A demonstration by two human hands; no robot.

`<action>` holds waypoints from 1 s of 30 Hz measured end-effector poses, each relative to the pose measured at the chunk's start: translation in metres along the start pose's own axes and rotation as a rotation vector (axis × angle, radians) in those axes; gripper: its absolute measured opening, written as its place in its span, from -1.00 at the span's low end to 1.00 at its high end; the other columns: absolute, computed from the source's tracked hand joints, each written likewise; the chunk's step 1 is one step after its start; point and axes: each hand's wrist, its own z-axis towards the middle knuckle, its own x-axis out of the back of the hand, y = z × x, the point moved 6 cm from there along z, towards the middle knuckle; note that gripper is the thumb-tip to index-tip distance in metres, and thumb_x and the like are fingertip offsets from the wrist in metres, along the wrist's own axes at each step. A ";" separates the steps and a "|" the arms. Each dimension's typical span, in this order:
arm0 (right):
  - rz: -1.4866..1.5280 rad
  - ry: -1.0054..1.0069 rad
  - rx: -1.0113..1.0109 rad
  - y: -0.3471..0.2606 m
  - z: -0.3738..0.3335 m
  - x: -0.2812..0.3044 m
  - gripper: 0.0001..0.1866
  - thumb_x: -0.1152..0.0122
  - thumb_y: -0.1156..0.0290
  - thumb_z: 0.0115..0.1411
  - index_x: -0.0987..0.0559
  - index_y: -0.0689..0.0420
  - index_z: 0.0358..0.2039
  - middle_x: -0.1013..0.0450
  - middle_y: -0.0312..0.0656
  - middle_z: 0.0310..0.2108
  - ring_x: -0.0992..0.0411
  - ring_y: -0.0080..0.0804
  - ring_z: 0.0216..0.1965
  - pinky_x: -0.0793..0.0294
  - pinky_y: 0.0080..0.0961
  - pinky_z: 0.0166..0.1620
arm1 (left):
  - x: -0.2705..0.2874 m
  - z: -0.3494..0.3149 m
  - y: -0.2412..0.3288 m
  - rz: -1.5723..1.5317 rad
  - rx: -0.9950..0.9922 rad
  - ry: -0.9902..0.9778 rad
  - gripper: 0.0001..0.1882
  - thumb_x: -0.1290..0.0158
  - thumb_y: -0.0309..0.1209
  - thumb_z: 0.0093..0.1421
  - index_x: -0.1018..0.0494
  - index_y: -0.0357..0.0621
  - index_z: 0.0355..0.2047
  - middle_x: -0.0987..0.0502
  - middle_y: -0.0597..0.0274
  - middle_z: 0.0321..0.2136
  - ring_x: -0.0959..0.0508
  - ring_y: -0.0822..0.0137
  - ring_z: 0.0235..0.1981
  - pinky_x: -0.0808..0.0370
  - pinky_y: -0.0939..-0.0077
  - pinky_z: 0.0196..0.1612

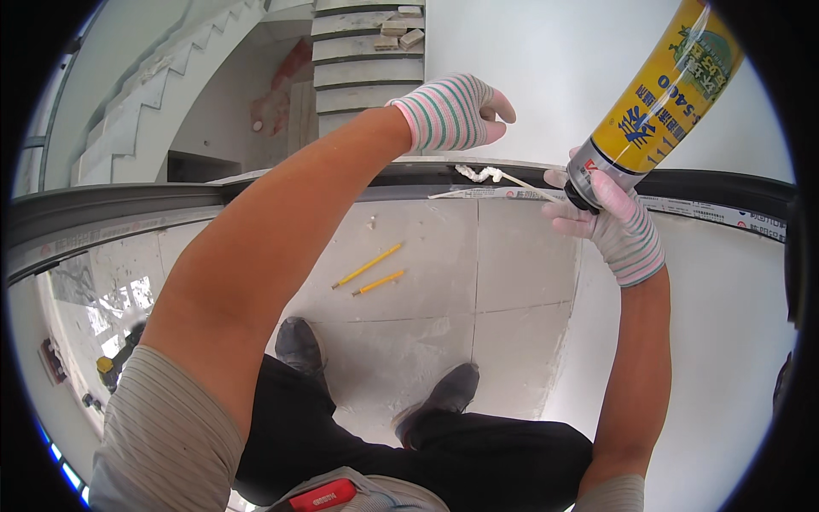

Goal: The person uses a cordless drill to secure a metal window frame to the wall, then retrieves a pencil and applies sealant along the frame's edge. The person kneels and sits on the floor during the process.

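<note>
My right hand [610, 213], in a white glove with pink and green stripes, grips the silver neck of a yellow foam spray can [661, 102] held tilted, bottom up. A thin white nozzle tube [529, 185] runs left from the can. At its tip, white foam [479, 174] lies along a dark frame rail [397, 177]. My left hand [456, 113], in a matching glove, hovers above and left of the foam. Its fingers are loosely bent, thumb and forefinger slightly apart, with nothing seen in them.
Printed protective film [503, 193] lines the rail's near side. Two yellow pencil-like sticks [367, 266] lie on the tiled floor [409, 324] ahead of my shoes. Beyond the rail are a staircase [368, 72] bearing several broken blocks [394, 29] and a white wall [503, 43]. Another pale wall stands right.
</note>
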 end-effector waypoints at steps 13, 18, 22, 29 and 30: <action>0.007 0.020 -0.058 0.015 0.013 -0.002 -0.28 -0.38 0.00 0.19 -0.37 0.09 0.24 -0.51 0.07 0.07 -0.65 -0.10 -0.16 -0.72 -0.33 -0.15 | -0.042 -0.014 -0.007 0.208 0.079 -0.213 -0.66 -0.14 -0.24 0.28 -0.61 -0.11 0.00 -0.69 0.19 -0.34 -0.65 0.27 -0.33 -0.58 0.43 -0.15; 0.049 0.051 -0.097 0.020 0.020 -0.012 -0.32 -0.41 0.02 0.16 -0.42 0.14 0.16 -0.54 -0.06 -0.03 -0.64 -0.19 -0.19 -0.71 -0.38 -0.15 | -0.054 -0.010 -0.014 0.245 0.103 -0.222 -0.66 -0.13 -0.24 0.29 -0.62 -0.08 0.01 -0.70 0.14 -0.26 -0.68 0.23 -0.25 -0.59 0.41 -0.11; 0.068 0.061 -0.113 0.028 0.029 -0.015 -0.35 -0.44 0.03 0.14 -0.45 0.15 0.11 -0.54 -0.14 -0.08 -0.63 -0.27 -0.23 -0.71 -0.41 -0.18 | -0.046 -0.012 -0.015 0.237 0.190 -0.229 -0.65 -0.12 -0.25 0.30 -0.61 -0.12 0.02 -0.70 0.11 -0.24 -0.68 0.22 -0.23 -0.58 0.41 -0.09; 0.097 0.124 -0.071 0.032 0.036 -0.009 -0.35 -0.48 0.03 0.11 -0.45 0.15 0.07 -0.52 -0.20 -0.15 -0.63 -0.27 -0.23 -0.72 -0.42 -0.23 | -0.045 -0.014 -0.028 0.205 0.233 -0.236 -0.64 -0.11 -0.26 0.30 -0.60 -0.13 0.03 -0.70 0.11 -0.25 -0.67 0.23 -0.25 -0.58 0.39 -0.09; 0.111 0.126 -0.070 0.032 0.037 -0.006 -0.34 -0.48 0.02 0.11 -0.45 0.14 0.07 -0.52 -0.20 -0.15 -0.63 -0.27 -0.23 -0.72 -0.42 -0.23 | -0.045 -0.013 -0.028 0.195 0.246 -0.229 -0.65 -0.11 -0.26 0.30 -0.60 -0.13 0.03 -0.70 0.11 -0.25 -0.67 0.24 -0.25 -0.57 0.39 -0.10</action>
